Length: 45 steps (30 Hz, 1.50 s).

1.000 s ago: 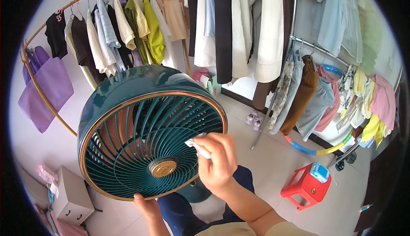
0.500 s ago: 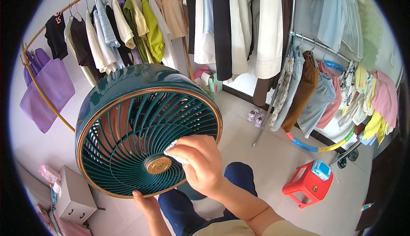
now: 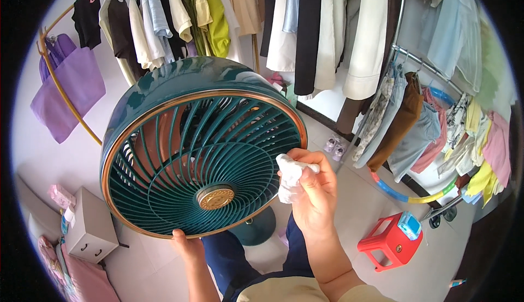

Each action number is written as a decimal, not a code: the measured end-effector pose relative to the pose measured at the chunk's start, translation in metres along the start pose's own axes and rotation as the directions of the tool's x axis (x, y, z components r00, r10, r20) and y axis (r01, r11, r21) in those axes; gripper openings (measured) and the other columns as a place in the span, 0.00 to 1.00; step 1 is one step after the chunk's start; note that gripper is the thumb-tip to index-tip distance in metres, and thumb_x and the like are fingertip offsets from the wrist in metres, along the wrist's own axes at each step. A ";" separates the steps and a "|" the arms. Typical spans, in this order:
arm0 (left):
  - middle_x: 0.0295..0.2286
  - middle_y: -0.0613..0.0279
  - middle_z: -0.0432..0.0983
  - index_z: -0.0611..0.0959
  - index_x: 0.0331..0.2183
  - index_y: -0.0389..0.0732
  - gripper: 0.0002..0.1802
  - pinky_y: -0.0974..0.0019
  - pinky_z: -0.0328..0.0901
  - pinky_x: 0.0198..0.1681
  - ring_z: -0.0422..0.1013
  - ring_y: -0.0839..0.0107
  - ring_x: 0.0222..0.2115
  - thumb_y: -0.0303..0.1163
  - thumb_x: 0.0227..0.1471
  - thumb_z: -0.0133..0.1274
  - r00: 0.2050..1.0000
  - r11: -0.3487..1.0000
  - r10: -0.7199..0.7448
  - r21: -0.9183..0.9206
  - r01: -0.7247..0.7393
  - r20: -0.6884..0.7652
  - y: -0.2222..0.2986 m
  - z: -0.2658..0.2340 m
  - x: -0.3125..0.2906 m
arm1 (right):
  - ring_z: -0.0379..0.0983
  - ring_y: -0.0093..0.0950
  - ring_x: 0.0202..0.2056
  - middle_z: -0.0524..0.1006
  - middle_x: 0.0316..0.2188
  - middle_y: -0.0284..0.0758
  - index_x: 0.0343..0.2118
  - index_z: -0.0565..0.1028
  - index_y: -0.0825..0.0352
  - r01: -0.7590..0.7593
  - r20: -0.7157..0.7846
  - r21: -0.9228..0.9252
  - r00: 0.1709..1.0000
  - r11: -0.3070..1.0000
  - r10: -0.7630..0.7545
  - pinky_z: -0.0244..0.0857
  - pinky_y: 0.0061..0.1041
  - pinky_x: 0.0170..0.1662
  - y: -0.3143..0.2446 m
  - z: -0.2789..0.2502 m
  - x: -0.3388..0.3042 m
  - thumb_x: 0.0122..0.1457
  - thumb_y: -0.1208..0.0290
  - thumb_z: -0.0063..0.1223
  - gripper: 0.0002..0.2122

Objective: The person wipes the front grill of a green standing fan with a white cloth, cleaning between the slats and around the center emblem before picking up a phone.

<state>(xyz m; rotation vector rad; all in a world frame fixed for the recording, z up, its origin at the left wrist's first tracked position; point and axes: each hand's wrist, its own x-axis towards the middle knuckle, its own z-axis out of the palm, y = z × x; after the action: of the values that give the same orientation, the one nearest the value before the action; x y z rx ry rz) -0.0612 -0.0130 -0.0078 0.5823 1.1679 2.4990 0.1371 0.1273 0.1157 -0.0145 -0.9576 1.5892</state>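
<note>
Bright, even light with a black fisheye rim

Pale light fills the view, and shadows on the floor (image 3: 338, 220) are soft. Light reflections streak the glossy casing of the fan (image 3: 210, 171). The white cloth (image 3: 292, 177) is bright enough to lose detail. Sheer clothes (image 3: 454, 42) at upper right look hazy. The metal pole (image 3: 393, 46) bows, and a bluish fringe edges the black corners.

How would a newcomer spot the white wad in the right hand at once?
Find the large dark-green fan, then the right side of its copper-coloured rim. Beside it, the right hand pinches the white wad: soft and crumpled, unlike the fan's stiff green ribs.
</note>
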 end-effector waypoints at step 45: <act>0.50 0.56 0.60 0.57 0.54 0.35 0.47 0.57 0.57 0.53 0.60 0.61 0.50 0.53 0.41 0.57 0.995 1.000 0.017 -0.008 -0.016 0.094 -0.016 -0.023 0.001 | 0.69 0.32 0.29 0.73 0.28 0.38 0.28 0.74 0.68 0.629 0.550 -0.775 0.633 -0.051 -0.545 0.63 0.25 0.32 0.014 0.040 0.010 0.44 0.83 0.53 0.06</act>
<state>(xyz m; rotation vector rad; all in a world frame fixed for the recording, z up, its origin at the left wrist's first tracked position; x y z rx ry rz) -0.0713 -0.0178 -0.0337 0.7025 1.1229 2.4594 0.1031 0.1137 0.1390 -0.3465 -1.5902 -0.0586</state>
